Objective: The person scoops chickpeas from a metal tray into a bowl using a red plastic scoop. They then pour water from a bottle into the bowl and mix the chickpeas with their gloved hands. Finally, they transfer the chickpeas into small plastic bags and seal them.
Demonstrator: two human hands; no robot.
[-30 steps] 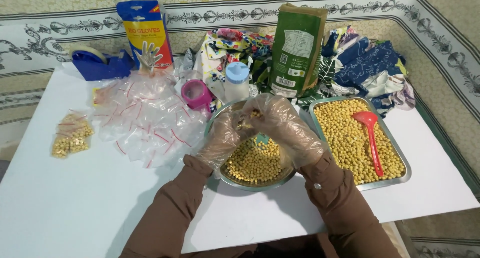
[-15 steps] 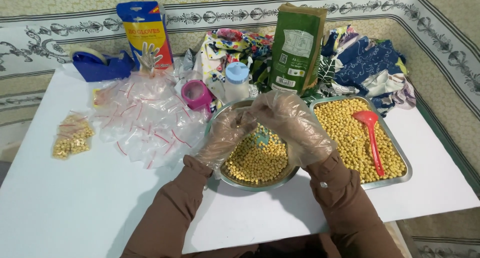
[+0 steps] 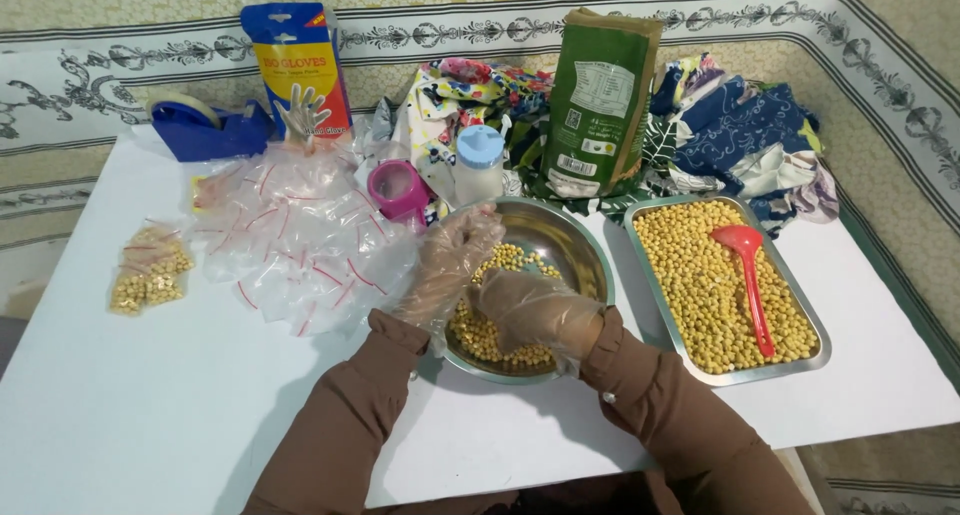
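Both my hands wear clear plastic gloves and are down in a round steel bowl (image 3: 592, 247) that holds yellow beans (image 3: 482, 337). My left hand (image 3: 450, 265) rests at the bowl's left rim with its fingers loosely spread and pointing away from me. My right hand (image 3: 535, 310) is curled knuckles-up into the beans at the near side of the bowl. A rectangular steel tray (image 3: 640, 270) full of the same beans stands just right of the bowl, with a red spoon (image 3: 750, 280) lying in it.
A heap of small clear zip bags (image 3: 300, 245) lies left of the bowl, and filled bags (image 3: 150, 270) lie further left. Behind stand a blue tape dispenser (image 3: 205, 130), a glove packet (image 3: 300, 70), a pink roll (image 3: 398, 188), a white bottle (image 3: 478, 165), a green bag (image 3: 600, 105) and patterned cloth (image 3: 740, 145).
Both hands have dropped from above the bowl into it. The right hand has curled down into the beans, and the small item held between the hands is out of sight.
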